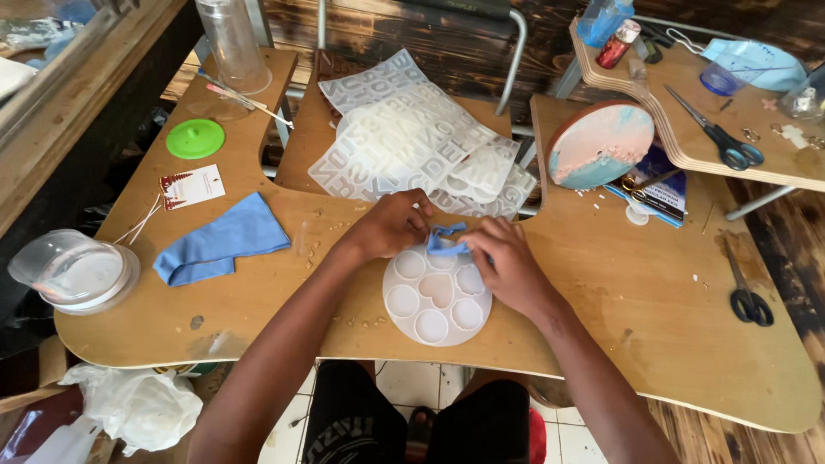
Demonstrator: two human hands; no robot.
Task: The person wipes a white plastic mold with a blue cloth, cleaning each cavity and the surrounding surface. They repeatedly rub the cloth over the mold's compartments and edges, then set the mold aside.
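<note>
blue cloth [447, 240] lengthwise left-right, round mold [436, 296]

Bare tabletop [619, 283] right of round mould [436, 296]; letter moulds [412, 142] crowd behind.

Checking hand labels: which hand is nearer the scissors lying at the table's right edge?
Right. The right hand sits on the round white mould, on the side towards the black-handled scissors. The left hand is at the mould's far-left rim, farther away.
</note>
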